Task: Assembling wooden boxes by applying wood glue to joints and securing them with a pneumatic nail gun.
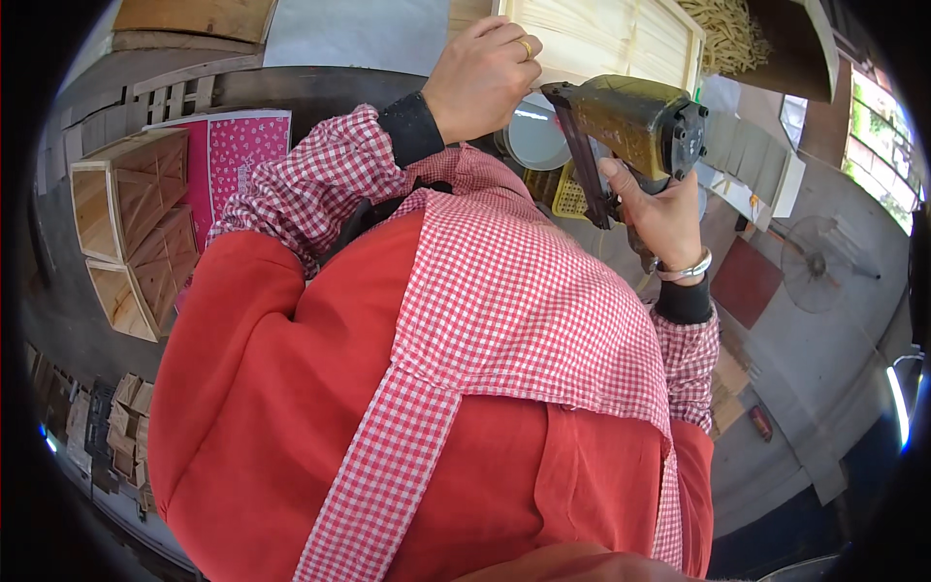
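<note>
My right hand (663, 215) is wrapped round the handle of a pneumatic nail gun (630, 121), which has a yellowish worn body and a dark magazine. The gun's nose end rests at or just over the near edge of a shallow pale wooden tray (596, 44); I cannot tell whether they touch. My left hand (482, 80), with a ring on one finger, grips the tray's near left corner with curled fingers. Part of the tray runs out of the top of the view.
A pile of pale curled strips (725, 37) lies right of the tray. Below the bench are a white bucket (536, 131) and a yellow basket (570, 194). Wooden crates (136, 233) stand at left beside a pink patterned sheet (250, 145). A fan (817, 264) stands at right.
</note>
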A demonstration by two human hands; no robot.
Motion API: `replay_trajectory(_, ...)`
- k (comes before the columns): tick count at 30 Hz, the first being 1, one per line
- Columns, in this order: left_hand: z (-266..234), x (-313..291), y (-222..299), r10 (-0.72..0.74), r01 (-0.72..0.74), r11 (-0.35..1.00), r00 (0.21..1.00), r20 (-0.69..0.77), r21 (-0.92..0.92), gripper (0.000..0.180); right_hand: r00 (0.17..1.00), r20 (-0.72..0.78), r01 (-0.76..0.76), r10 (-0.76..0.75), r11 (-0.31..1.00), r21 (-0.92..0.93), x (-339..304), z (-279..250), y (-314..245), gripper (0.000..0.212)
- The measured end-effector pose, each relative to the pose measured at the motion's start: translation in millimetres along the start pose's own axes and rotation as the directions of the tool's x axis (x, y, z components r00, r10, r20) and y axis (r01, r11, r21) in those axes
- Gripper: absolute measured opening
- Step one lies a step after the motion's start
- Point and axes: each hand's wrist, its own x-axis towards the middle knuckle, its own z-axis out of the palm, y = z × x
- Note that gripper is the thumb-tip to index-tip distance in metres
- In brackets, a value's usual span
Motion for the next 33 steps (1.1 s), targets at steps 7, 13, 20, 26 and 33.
replay_trajectory(7, 2.1, 0.6, 0.8, 0.001, -0.002, 0.999, 1.000, -0.020, -0.034, 0.023, 0.997, 0.018, -0.078, 0.078, 0.996, 0.033, 0.0, 1.3, -2.2, 0.023)
replay_trajectory(13, 2.1, 2.9, 1.5, 0.002, -0.003, 1.000, 1.000, -0.007, -0.023, 0.023, 0.999, -0.035, -0.021, 0.021, 1.000, -0.003, -5.0, 8.1, 2.9, 0.022)
replay_trajectory(20, -4.4, 4.3, 1.2, 0.019, -0.019, 1.000, 1.000, 0.015, -0.007, 0.028, 0.993, -0.091, 0.075, -0.080, 0.995, -0.061, -9.6, 8.3, 6.5, 0.019)
replay_trajectory(26, -5.4, 11.5, 8.5, -0.014, 0.020, 0.998, 0.995, 0.104, -0.055, 0.033, 0.953, -0.243, -0.189, 0.179, 0.982, -0.017, -23.6, -41.1, 17.8, 0.019)
replay_trajectory(33, 44.2, 58.8, 59.7, -0.003, -0.014, 0.992, 0.991, 0.135, 0.126, 0.024, 0.942, -0.249, -0.257, 0.224, 0.960, -0.110, -25.9, -83.5, 61.1, 0.025)
